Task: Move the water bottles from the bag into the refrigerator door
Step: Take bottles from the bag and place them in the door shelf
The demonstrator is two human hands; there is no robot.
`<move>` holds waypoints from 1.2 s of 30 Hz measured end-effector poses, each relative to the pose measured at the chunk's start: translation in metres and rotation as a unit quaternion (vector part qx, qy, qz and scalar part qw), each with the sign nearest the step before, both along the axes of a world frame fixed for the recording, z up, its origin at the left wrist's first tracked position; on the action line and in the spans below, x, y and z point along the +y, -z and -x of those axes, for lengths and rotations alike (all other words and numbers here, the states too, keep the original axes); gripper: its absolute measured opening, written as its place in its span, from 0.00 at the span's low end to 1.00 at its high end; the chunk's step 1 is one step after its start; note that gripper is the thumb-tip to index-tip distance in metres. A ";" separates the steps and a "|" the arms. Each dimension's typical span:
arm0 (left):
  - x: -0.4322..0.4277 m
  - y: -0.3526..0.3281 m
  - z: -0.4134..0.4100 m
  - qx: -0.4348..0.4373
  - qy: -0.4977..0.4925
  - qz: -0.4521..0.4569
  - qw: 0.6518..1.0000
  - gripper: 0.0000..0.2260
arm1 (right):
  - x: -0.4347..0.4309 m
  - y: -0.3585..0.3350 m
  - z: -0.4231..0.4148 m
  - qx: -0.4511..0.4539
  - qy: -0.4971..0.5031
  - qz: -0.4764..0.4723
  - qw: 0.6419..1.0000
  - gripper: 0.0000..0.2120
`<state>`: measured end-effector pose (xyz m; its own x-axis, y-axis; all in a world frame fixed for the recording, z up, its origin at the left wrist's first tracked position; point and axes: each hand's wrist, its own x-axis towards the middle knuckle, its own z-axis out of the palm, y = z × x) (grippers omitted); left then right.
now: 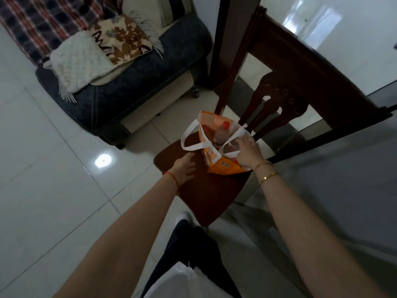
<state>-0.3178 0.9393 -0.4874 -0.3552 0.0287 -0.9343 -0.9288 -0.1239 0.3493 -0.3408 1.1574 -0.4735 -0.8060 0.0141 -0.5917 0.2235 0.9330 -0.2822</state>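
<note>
An orange and white bag (223,166) with white handles stands on the seat of a dark wooden chair (206,196). Inside it a clear water bottle (221,134) with a red cap stands upright; other bottles below are dim and partly hidden. My right hand (247,153) reaches into the bag's right side, fingers curled over its rim; what they grip is hidden. My left hand (185,168) rests flat on the chair seat just left of the bag, fingers spread, holding nothing.
A dark sofa (129,91) with a white knitted throw and a patterned cushion stands at the upper left. A dark wooden table (300,61) with a glossy top sits behind the chair. Glossy white floor tiles (53,168) spread to the left.
</note>
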 end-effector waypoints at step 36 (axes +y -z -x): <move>0.034 -0.065 0.000 0.246 0.060 0.093 0.963 0.08 | 0.019 -0.018 -0.023 0.163 0.277 0.110 0.940 0.14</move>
